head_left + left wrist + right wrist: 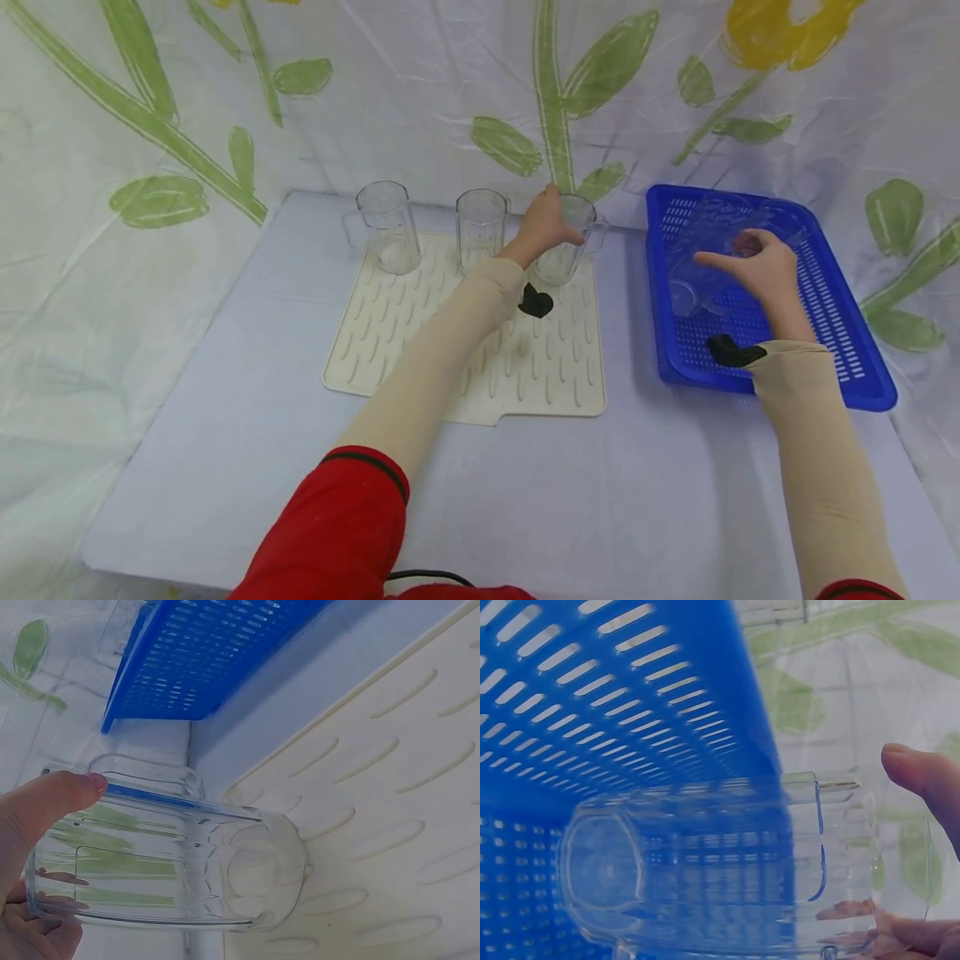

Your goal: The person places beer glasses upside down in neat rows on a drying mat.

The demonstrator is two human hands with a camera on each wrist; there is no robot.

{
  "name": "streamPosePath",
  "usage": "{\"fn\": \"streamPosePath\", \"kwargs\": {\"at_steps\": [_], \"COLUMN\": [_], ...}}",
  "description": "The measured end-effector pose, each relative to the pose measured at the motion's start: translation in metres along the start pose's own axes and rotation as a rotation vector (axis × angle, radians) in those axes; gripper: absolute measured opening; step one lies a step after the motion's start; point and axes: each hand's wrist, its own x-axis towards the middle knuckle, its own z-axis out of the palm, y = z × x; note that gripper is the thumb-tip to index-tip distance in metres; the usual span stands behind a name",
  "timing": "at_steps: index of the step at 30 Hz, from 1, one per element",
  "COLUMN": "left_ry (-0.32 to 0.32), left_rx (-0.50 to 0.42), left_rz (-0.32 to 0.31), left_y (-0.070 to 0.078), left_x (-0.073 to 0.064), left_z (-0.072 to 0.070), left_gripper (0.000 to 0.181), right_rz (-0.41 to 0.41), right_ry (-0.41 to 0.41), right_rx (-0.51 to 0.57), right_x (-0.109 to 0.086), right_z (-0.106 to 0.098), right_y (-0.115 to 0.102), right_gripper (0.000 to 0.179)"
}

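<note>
My left hand [546,223] grips a clear glass mug [557,260] near its rim, at the back right of the cream drying mat [525,367]. In the left wrist view the thumb lies along one side of this mug [150,855] and fingers curl at the other; its base is at the mat. Over the blue basket [663,333], my right hand [768,267] holds another glass mug [705,862] round its mouth end. The right wrist view shows thumb and fingers on opposite sides of the rim, with the mug's base down inside the basket.
Two more glass mugs stand along the mat's back edge, one [392,233] at the left and one [480,225] in the middle. A white sheet [420,100] with painted flowers hangs behind the pale table [247,400]. The slotted basket sits at the table's right.
</note>
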Motion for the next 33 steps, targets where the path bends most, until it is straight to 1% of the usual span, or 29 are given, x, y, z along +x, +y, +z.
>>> {"fn": "streamPosePath", "kwargs": {"at_steps": [3,7,10,11,15,20,25,29,33], "left_ry": [0.0,-0.013,-0.02,-0.019,-0.008,-0.004,-0.02,-0.007,0.013], "left_rx": [-0.008,-0.023,-0.025,-0.029,-0.041,-0.05,-0.031,-0.034,-0.022], "left_rz": [0.0,-0.004,-0.006,-0.007,0.001,0.018,0.018,0.027,0.032], "left_y": [0.001,0.001,0.0,0.0,-0.003,-0.004,-0.004,-0.004,-0.004], "left_x": [-0.001,-0.001,-0.001,-0.002,-0.002,-0.002,-0.002,-0.001,0.0], "left_z": [0.0,0.001,0.002,0.002,0.003,0.004,0.005,0.004,0.003], "left_gripper": [0.091,0.092,0.095,0.094,0.092,0.091,0.092,0.091,0.089], "right_rz": [0.042,0.063,0.039,0.038,0.023,0.019,0.015,0.012,0.005], "right_ry": [-0.001,0.0,-0.004,-0.003,0.006,0.014,0.022,0.047,0.083], "right_rx": [0.032,0.011,-0.003,-0.007,0.0,0.044,0.018,0.008,0.02], "right_x": [-0.03,-0.066,-0.088,-0.092,-0.099,-0.105,-0.109,-0.111,-0.115], "right_z": [-0.012,-0.027,-0.036,-0.038,-0.044,-0.051,-0.056,-0.061,-0.065], "right_y": [-0.037,-0.081,-0.105,-0.11,-0.118,-0.122,-0.125,-0.128,-0.132], "right_gripper": [0.09,0.095,0.097,0.096,0.094,0.092,0.09,0.087,0.078]}}
